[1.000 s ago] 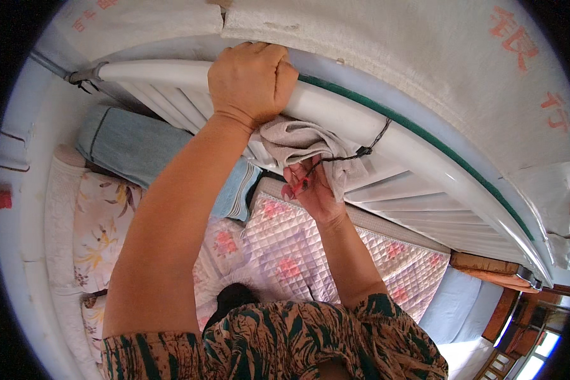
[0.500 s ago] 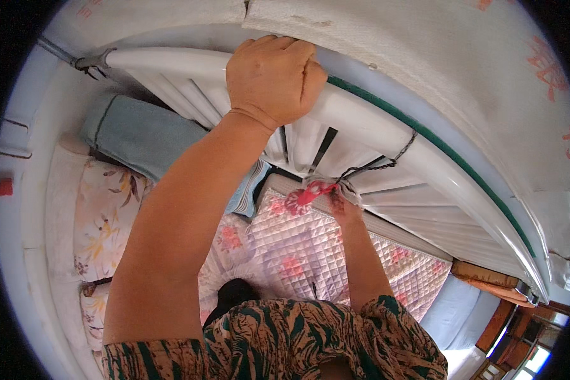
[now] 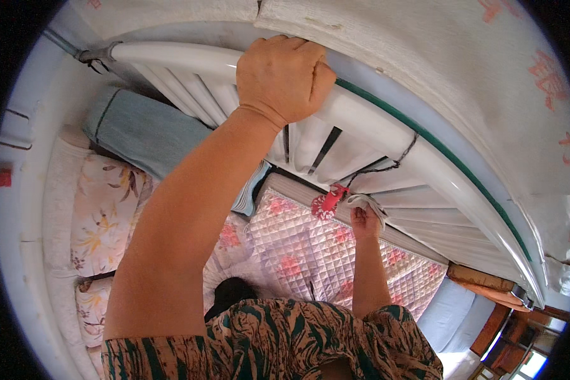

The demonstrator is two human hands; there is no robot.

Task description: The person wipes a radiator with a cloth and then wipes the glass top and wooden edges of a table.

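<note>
We've got our left hand (image 3: 286,79) wrapped over the rail (image 3: 370,121), fist closed on it. Our right hand (image 3: 365,223) holds the cloth (image 3: 368,201), down below the rail by the slats (image 3: 310,142); cloth pinched at the fingers, exact finger placement too small to read. We can't tell if the cloth touches the slats. Cord (image 3: 377,170) is looped on the rail, right of our left hand; red charm (image 3: 325,204) hangs from it below the rail, just beside the cloth. Green strip (image 3: 381,103) runs along the rail's far side. We see the quilt (image 3: 297,247) below the rail, blue bundle (image 3: 158,136) under the rail's left part.
</note>
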